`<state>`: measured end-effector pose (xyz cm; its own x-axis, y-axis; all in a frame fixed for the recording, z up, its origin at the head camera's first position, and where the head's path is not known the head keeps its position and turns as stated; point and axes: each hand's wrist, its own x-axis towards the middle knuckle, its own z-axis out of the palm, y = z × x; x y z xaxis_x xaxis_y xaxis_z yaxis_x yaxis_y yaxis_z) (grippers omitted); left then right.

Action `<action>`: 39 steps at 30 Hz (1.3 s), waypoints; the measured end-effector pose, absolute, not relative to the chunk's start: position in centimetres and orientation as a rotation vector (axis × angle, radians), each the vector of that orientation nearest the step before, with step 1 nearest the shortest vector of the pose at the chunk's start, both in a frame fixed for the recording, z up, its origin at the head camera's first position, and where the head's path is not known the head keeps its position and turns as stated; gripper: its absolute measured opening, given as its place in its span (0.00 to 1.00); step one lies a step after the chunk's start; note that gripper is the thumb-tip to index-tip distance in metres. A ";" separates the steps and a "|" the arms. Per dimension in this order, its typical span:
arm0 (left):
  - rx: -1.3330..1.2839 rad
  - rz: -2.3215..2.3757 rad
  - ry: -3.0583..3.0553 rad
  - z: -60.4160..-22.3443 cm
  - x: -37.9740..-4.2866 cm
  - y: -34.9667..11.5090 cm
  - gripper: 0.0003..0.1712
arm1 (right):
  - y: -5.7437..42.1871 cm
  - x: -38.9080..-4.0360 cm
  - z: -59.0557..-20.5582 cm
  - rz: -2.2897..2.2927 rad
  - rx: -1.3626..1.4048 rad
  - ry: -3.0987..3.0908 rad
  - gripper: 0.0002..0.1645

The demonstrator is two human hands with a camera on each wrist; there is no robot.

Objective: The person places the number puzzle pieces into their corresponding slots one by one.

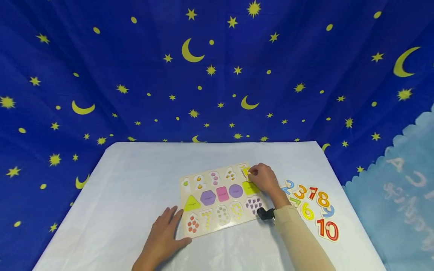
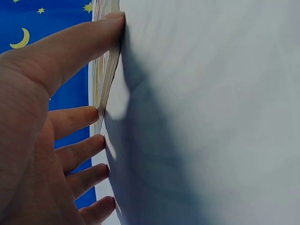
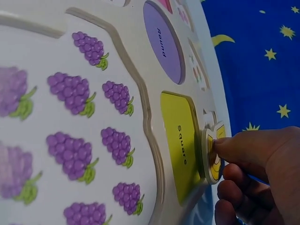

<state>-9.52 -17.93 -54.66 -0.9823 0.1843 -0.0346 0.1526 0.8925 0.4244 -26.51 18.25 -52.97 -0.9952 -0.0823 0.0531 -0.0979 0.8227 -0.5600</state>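
Observation:
A pale number puzzle board (image 1: 210,199), with fruit pictures in its number-shaped recesses and coloured shapes across its middle, lies tilted on the table. At its top right corner my right hand (image 1: 264,178) pinches a yellow number puzzle piece (image 3: 214,157) between thumb and fingers; it looks like a 5. In the right wrist view the piece stands over the board's edge, beside the yellow square (image 3: 179,145). My left hand (image 1: 164,233) is spread at the board's lower left corner. The left wrist view has its thumb (image 2: 93,40) against the board's edge and the fingertips along the side.
Several loose number pieces lie right of the board, near my right forearm, among them a red 10 (image 1: 327,229), a yellow 6 (image 1: 307,211) and an orange 8 (image 1: 323,199). A white cloth (image 1: 101,210) covers the table. Behind hangs a blue star-patterned curtain (image 1: 152,75).

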 end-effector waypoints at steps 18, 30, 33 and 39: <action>0.261 0.688 2.995 -54.6 -9.4 -18.1 0.55 | 16.4 -28.3 -52.1 0.843 0.139 -3.013 0.11; 0.326 0.678 2.998 -54.8 -9.3 -17.9 0.54 | 16.7 -28.6 -53.1 0.880 0.036 -3.078 0.11; 0.291 0.677 2.997 -54.7 -9.2 -18.0 0.54 | 16.2 -29.1 -53.0 0.900 0.073 -3.078 0.12; 0.309 0.674 3.003 -54.7 -9.5 -17.5 0.54 | 16.5 -29.4 -52.7 0.880 0.066 -3.109 0.13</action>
<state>-9.49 -17.54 -54.67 -0.9789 0.2044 -0.0038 0.1832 0.8852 0.4275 -29.39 16.51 -52.69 -0.9951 -0.0638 -0.0753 -0.0149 0.8510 -0.5249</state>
